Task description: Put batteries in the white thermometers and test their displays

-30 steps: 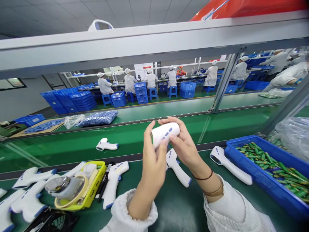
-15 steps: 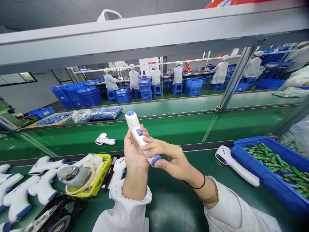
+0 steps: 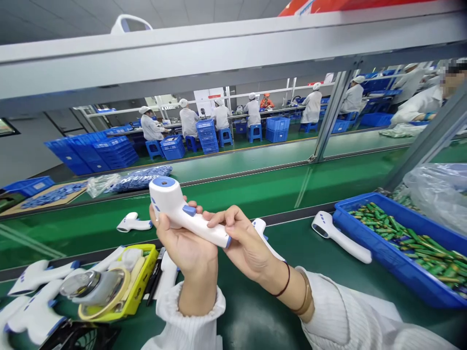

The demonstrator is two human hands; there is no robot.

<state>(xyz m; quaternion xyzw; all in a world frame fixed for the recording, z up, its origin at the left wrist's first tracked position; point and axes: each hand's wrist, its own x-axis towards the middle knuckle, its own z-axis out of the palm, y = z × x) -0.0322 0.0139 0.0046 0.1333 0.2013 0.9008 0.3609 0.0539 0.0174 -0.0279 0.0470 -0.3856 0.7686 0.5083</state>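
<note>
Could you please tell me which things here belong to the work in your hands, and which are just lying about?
In hand: white infrared thermometer, left hand, right hand.
Lying about: another thermometer, blue crate of green cylinders, tape roll, yellow tray.

Glossy plastic thermometer [image 3: 191, 223] (smooth, white)

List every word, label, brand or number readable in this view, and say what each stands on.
Red banner at the top: white lettering, cut off and too blurred to read.
White sign on the far wall: marks too small to read.
White infrared thermometer between the left hand and right hand: no readable text shows, only blue buttons and marks.
</note>
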